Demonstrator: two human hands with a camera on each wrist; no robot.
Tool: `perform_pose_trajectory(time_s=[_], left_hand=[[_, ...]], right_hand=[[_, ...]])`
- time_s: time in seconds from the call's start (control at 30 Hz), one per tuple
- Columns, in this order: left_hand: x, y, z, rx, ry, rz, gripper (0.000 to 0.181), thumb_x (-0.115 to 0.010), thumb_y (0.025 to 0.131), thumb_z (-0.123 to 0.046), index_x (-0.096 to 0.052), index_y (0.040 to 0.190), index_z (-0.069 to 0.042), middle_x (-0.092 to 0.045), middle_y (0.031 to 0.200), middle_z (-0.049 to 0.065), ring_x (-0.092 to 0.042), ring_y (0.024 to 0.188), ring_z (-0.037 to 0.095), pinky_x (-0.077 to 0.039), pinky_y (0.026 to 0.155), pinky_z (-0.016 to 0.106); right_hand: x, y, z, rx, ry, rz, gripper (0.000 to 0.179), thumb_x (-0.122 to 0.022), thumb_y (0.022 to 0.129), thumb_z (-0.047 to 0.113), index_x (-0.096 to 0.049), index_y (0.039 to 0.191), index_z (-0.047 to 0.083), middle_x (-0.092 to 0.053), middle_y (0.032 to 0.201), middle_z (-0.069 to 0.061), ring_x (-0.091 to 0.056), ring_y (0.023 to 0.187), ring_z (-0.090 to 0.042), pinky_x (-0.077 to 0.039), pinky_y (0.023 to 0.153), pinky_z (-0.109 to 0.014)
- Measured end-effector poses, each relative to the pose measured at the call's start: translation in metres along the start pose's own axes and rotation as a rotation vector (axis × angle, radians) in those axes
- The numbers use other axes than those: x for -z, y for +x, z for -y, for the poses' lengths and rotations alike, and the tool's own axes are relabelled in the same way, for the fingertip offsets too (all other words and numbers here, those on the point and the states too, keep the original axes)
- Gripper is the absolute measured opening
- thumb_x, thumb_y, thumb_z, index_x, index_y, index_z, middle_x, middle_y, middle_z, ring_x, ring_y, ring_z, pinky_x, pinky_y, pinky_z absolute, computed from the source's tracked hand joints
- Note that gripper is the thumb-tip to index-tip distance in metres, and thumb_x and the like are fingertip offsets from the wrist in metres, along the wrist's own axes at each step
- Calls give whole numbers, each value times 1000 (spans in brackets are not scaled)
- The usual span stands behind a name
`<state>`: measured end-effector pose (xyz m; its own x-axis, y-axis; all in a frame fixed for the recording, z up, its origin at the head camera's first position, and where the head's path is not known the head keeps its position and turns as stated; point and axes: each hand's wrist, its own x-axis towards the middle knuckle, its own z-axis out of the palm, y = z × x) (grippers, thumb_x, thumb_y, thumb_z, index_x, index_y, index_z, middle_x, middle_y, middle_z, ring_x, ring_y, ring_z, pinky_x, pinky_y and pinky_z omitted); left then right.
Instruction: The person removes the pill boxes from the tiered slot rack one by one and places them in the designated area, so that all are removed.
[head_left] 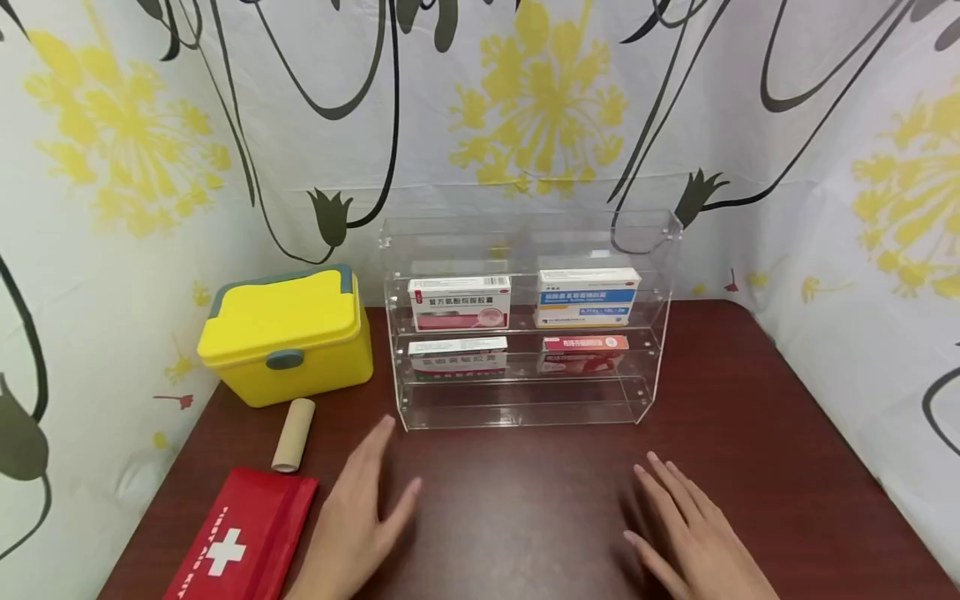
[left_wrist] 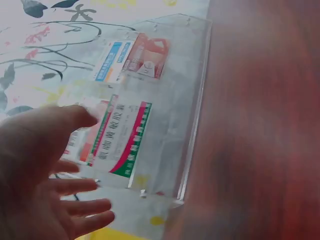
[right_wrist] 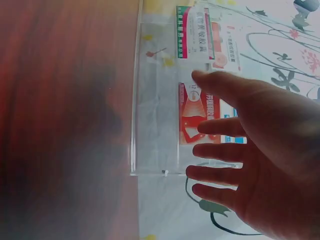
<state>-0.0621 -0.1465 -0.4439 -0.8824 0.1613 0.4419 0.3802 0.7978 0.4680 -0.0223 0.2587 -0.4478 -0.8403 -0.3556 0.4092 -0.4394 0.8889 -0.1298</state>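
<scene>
My left grip (head_left: 352, 517) is wide, thumb well apart from the straight fingers; my right grip (head_left: 692, 533) is wide too, its thumb clear of the other fingers. I cannot tell whether either touches the tabletop (head_left: 517, 517).

The clear rack (head_left: 525, 415) lies at one o'clock from my left grip and eleven o'clock from my right, apart from both. Round its middle, it holds a pink-and-white box (head_left: 460, 302) at ten o'clock, a blue-and-white box (head_left: 587, 297) at two, a red box (head_left: 583, 354) at four and a green-edged box (head_left: 457, 358) at eight.

Near my left grip, the red pouch (head_left: 251, 525) lies at nine o'clock, the tube (head_left: 293, 435) between ten and eleven, and the yellow case (head_left: 288, 333) at eleven.
</scene>
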Motion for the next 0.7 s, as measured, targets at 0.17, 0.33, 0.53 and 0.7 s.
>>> perform_pose_trajectory(time_s=[0.17, 0.33, 0.53, 0.7], left_hand=[[-9, 27, 12, 180, -378, -64, 73, -71, 92, -25, -30, 153, -24, -39, 151, 0, -40, 136, 20, -40, 104, 43], [-27, 56, 29, 385, -669, 0, 74, -68, 94, -31, -25, 154, -22, -31, 155, 2, -32, 141, 24, -32, 110, 46], [-49, 73, 44, 516, -867, 44, 78, -67, 93, -41, -23, 155, -26, -28, 156, 1, -30, 141, 22, -32, 110, 42], [-63, 72, 50, 552, -939, 33, 76, -71, 90, -40, -29, 153, -27, -33, 154, 0, -32, 140, 19, -35, 108, 37]], right_hand=[[12, 18, -4, 46, 41, -59, 71, -70, 87, 39, -46, 145, 8, -46, 144, -16, -45, 126, -32, -10, 111, -15], [22, 51, -11, 7, 88, -112, 63, -70, 87, 25, -48, 145, 12, -54, 133, -10, -52, 119, -25, -36, 101, -28], [24, 99, -27, 28, 147, -220, 57, -71, 85, 9, -54, 139, 8, -58, 125, -11, -55, 113, -26, -44, 89, -41], [26, 131, -42, 56, 132, -254, 50, -71, 85, 4, -59, 133, 5, -58, 126, -13, -54, 108, -27, -44, 84, -43]])
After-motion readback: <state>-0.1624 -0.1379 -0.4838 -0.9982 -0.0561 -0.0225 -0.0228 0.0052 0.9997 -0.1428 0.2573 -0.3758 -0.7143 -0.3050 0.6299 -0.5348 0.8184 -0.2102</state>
